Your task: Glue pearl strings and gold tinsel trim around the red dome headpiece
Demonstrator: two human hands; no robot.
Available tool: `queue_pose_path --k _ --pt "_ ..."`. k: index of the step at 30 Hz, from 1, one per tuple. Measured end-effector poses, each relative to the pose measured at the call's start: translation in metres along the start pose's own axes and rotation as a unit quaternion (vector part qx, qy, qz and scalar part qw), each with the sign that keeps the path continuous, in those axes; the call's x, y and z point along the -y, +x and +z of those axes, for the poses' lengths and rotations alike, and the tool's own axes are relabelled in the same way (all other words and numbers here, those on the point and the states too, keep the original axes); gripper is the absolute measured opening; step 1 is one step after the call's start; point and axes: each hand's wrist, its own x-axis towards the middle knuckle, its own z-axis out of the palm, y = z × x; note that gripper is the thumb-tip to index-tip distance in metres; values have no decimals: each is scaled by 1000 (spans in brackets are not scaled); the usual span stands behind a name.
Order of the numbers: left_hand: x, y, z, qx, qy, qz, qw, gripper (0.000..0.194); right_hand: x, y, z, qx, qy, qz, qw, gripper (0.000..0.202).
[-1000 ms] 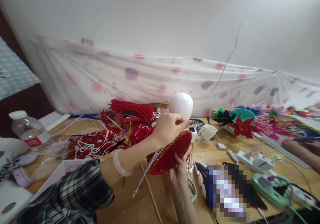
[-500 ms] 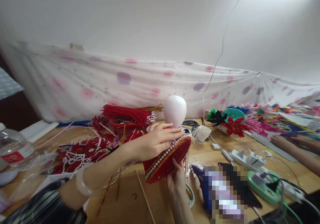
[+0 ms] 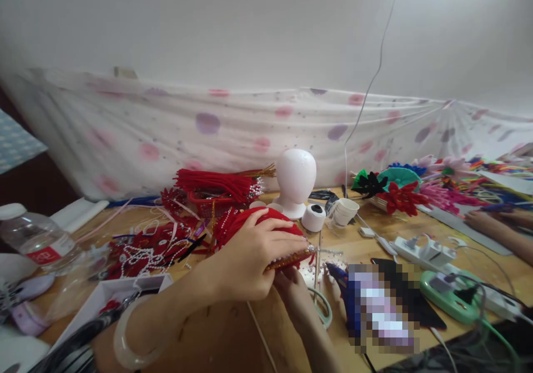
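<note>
A red cap-like piece (image 3: 291, 226) with a gold braided rim is held between my hands, lower than the white foam head (image 3: 296, 176). Across its top and near side lies my left hand (image 3: 256, 251), palm down, fingers spread over the red surface. My right hand (image 3: 291, 287) is under the rim, its fingers partly hidden by the piece. A thin silvery strand sticks out from the rim's right end. White thread on a spool (image 3: 313, 218) stands just beyond the piece.
Behind are a red basket (image 3: 208, 207) of red stems and paper cups (image 3: 345, 212). Left: bottle (image 3: 39, 240), white box (image 3: 83, 312), bead strings (image 3: 137, 259). Right: glue gun (image 3: 343, 284), power strip (image 3: 425, 253), fabric flowers (image 3: 402, 198), another person's hand (image 3: 483, 223).
The red piece has tipped, so its underside no longer faces me and its red top shows. My left hand has shifted over it. The view has moved, showing the thread spool and white box.
</note>
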Motion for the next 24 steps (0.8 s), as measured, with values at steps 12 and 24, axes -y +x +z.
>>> queue_pose_path --k 12,24 --pt "19 -27 55 -56 9 -51 997 74 120 -70 -49 44 -491 -94 865 37" --pt "11 -33 68 -211 256 65 941 40 58 -19 -10 66 -288 -299 907 19"
